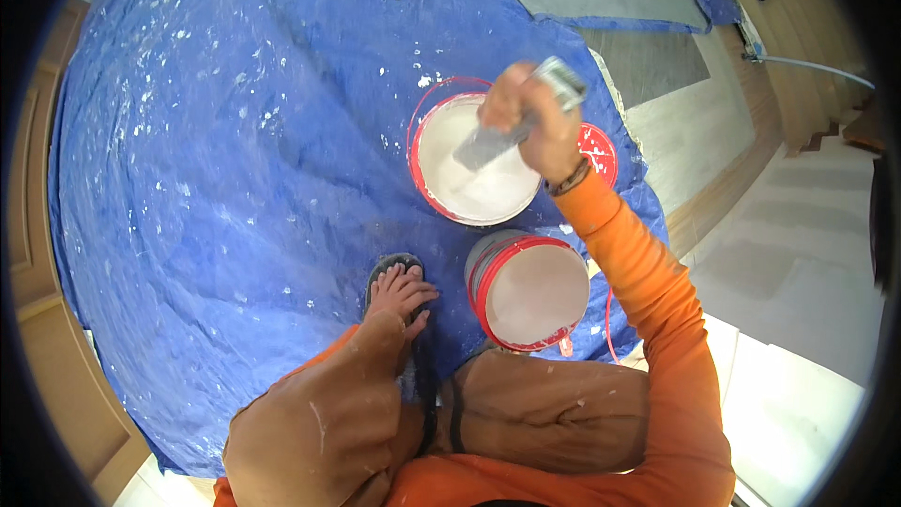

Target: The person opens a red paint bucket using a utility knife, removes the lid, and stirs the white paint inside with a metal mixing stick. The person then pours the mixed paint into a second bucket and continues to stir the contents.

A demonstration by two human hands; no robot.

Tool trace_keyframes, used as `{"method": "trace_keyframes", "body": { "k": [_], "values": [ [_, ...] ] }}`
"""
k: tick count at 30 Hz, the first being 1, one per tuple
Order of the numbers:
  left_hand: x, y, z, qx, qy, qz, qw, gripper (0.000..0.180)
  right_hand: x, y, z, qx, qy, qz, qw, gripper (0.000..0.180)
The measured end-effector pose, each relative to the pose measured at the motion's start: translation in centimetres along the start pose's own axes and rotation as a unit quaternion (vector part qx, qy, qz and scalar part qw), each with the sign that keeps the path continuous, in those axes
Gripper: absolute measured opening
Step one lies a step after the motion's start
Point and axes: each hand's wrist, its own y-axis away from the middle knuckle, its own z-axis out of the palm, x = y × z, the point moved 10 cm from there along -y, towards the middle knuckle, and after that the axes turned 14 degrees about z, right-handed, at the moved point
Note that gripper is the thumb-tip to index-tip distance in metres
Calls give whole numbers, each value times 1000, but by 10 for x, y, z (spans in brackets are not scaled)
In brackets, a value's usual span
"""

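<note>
My right hand [544, 117] is closed around a flat grey tool [488, 143], blurred by motion, its exact kind unclear. One end points down over the far bucket [434, 207]; a pale, silvery end [561, 83] sticks out beyond my fingers. Thick off-white paste or paint [479, 190] nearly fills that bucket, which has a red rim and a raised red handle. Closer to me, a second red-rimmed bucket [481, 293] holds a similar, slightly pinkish mix [540, 296]. My left hand [402, 296] hangs in front of my knee with fingers spread, above my dark shoe [394, 265], holding nothing.
A blue tarp [225, 160] spattered with white lies under the buckets. A red lid-like round piece [599, 155] sits right of the far bucket. Grey sheets [648, 66] cover floor beyond. Wooden panels [38, 197] line the left; a pale hose [817, 66] runs at far right.
</note>
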Motion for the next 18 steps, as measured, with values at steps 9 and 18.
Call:
{"method": "trace_keyframes", "body": {
  "k": [9, 18],
  "values": [
    [-7, -14, -20, 51, 6, 42, 998, 51, 1, -6, -1, -5, -1, 38, 999, 32],
    [-13, -12, -22, 90, 25, 31, 995, 39, 5, -5, -10, 16, 23, 35, 999, 30]
  ]
}}
